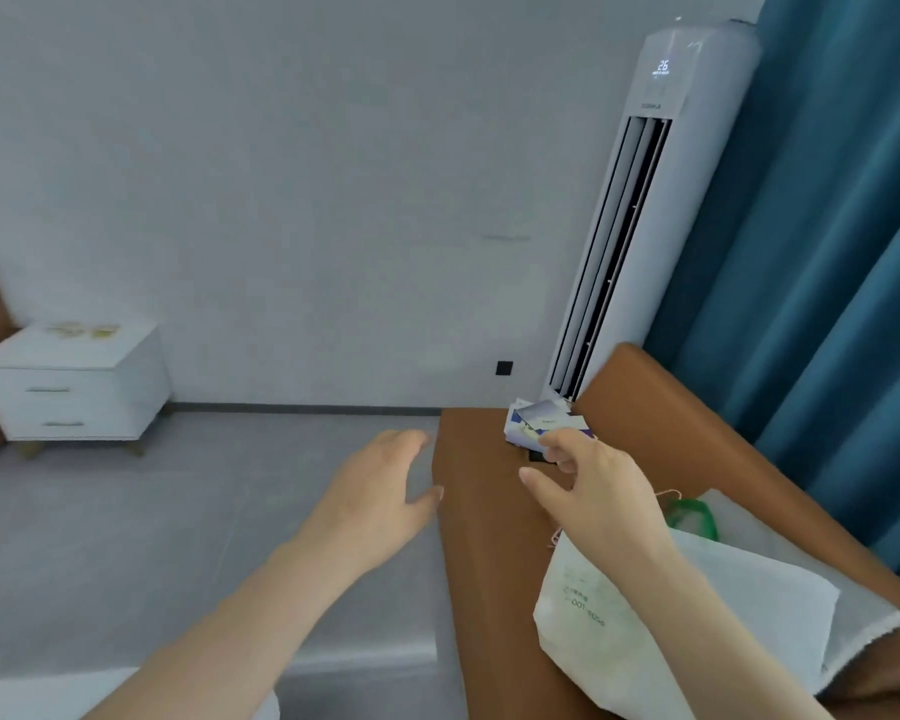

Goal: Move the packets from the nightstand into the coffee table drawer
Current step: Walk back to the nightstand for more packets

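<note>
Yellowish items [81,330] on nightstand [126,387] too blurry to ID.

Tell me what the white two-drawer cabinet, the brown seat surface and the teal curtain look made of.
White two-drawer cabinet: probably painted or laminated board, smooth with a slight sheen; gold-toned handles look metallic. Brown seat surface: likely leather or imitation leather, smooth, matt, rounded padded edges. Teal curtain: woven fabric, hanging in soft folds.
</note>
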`<state>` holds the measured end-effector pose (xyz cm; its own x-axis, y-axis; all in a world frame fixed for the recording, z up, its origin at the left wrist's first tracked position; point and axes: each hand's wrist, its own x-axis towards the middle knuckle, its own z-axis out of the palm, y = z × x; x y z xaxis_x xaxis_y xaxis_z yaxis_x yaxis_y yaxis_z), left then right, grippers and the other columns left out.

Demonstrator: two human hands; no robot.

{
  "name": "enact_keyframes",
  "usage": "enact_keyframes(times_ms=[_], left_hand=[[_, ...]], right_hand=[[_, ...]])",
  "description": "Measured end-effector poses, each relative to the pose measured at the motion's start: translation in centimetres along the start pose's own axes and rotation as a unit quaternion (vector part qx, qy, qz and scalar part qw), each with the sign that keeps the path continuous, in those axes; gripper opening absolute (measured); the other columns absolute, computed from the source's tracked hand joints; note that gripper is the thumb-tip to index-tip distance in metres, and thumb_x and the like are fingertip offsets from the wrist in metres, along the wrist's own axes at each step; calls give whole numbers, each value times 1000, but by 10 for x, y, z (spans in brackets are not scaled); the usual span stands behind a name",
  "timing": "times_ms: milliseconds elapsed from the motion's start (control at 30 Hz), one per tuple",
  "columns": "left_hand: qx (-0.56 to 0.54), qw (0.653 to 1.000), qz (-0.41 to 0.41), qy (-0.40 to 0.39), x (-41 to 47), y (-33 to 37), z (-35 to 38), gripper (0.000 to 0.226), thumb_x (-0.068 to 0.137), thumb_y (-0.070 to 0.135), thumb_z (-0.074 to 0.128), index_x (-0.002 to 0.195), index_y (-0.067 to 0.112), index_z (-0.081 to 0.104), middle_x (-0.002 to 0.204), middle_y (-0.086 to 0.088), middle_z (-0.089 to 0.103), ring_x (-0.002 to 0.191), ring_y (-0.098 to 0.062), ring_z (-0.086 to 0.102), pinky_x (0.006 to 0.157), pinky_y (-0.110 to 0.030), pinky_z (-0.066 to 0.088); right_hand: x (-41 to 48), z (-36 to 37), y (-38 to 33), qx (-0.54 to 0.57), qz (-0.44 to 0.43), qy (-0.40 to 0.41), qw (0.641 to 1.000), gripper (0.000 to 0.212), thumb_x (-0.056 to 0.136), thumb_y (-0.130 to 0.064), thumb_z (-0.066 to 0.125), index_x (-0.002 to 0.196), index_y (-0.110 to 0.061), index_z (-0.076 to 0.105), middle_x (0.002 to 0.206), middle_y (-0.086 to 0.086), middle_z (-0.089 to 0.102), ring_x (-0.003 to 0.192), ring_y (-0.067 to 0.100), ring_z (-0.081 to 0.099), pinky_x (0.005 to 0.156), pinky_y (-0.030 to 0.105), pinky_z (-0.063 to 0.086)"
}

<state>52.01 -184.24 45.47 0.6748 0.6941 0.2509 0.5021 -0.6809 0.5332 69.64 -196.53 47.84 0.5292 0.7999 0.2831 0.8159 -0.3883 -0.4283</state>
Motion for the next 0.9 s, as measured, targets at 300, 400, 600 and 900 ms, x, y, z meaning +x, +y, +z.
enact_keyframes(times_ms=[300,400,600,900], left_hand=[[22,992,-110,56,109,-104,-16,54,89,33,61,138,19,42,139,2,47,126,-13,45,99,-21,34],[24,990,-121,68,150,-151,-34,54,88,30,63,137,18,44,136,0,48,122,-14,48,95,-21,37],[44,987,-138,73,235,-240,-71,52,88,31,62,136,19,44,136,2,48,123,-12,47,94,-15,32],[49,974,-202,94,362,-339,-79,55,91,35,58,141,24,38,140,7,43,126,-8,42,99,-17,30]], right_hand=[[172,91,-34,31,-89,-49,994,42,87,-43,61,125,-25,55,113,-11,63,107,9,57,88,26,45],[228,128,-64,47,-99,-55,992,42,86,-42,62,124,-26,56,112,-13,64,105,7,58,83,22,41],[337,192,-120,71,-107,-79,989,41,86,-43,61,123,-27,55,112,-13,63,104,7,59,85,24,45],[503,290,-158,97,-161,-128,974,43,85,-44,63,123,-24,56,113,-9,63,103,12,58,89,32,49]])
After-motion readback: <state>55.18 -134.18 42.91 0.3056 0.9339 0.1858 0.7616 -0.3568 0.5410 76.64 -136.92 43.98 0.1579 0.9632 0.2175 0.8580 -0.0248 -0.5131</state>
